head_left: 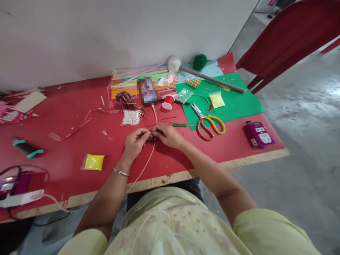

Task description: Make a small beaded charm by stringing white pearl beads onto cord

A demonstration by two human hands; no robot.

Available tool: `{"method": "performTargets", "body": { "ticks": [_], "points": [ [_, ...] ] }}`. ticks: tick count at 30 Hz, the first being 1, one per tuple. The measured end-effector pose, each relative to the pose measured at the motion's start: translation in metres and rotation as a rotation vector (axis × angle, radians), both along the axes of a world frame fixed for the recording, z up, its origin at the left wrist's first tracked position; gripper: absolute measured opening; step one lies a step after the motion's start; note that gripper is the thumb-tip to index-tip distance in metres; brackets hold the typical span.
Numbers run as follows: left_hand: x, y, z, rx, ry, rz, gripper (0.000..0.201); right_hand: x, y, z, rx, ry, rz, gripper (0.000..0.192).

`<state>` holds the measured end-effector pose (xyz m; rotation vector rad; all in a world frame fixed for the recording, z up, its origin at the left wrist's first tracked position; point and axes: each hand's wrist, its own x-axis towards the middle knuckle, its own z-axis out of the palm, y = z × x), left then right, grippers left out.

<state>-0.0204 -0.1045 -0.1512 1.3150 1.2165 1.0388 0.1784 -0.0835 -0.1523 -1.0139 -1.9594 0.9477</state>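
Observation:
My left hand point(136, 142) and my right hand point(168, 135) meet over the red table, fingertips pinched together. Between them is a small dark piece point(153, 138), too small and too covered by fingers to name. A pink charging cable point(145, 163) runs beneath the hands, up to a phone point(148, 92) with a blurred screen. Just beyond the left hand lies a bag of white beads point(131, 117). A green-handled thin tool point(180, 125) rests past the right hand, with scissors point(209, 124) of red and yellow handles farther right. A spool of red thread point(168, 102) stands near the phone.
Yellow packets point(95, 162) lie left and on the green sheet point(233, 102). A purple power socket point(259, 134) sits near the right edge. At left are a teal-and-black cutter point(27, 147) and a power strip point(21, 199). A red chair point(287, 39) stands at right.

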Motion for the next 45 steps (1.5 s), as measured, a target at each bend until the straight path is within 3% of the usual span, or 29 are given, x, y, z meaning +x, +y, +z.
{"method": "performTargets", "body": {
  "ticks": [11,14,19,23,27,32,37,41,45],
  "points": [
    [0.000,0.008,-0.011,-0.034,-0.099,0.104,0.025,0.005,-0.003,0.003,0.003,-0.038,0.050,0.012],
    [-0.002,0.007,-0.009,0.099,0.072,0.100,0.020,0.004,-0.003,0.006,0.051,-0.037,0.035,0.012],
    [-0.002,0.003,0.000,0.463,0.441,0.036,0.004,-0.001,0.001,0.003,0.122,0.122,0.046,0.024],
    [0.002,0.001,0.001,0.605,0.537,0.018,0.009,-0.005,0.002,-0.006,0.051,0.115,0.006,0.026],
    [0.001,0.002,-0.001,0.669,0.501,0.037,0.010,-0.004,0.001,-0.007,-0.005,0.132,0.008,0.025],
    [-0.001,0.003,0.000,0.653,0.508,0.064,0.009,-0.002,0.001,0.000,-0.059,0.133,0.004,0.022],
    [-0.002,0.003,0.002,0.610,0.489,0.040,0.010,-0.003,-0.002,0.003,-0.017,0.032,-0.070,0.015],
    [-0.004,0.004,0.003,0.491,0.428,0.010,0.012,-0.001,-0.002,0.006,0.007,-0.014,-0.122,0.011],
    [-0.007,0.006,0.002,0.395,0.365,0.062,0.015,0.005,0.000,0.009,-0.020,-0.070,-0.168,0.012]
  ]
}}
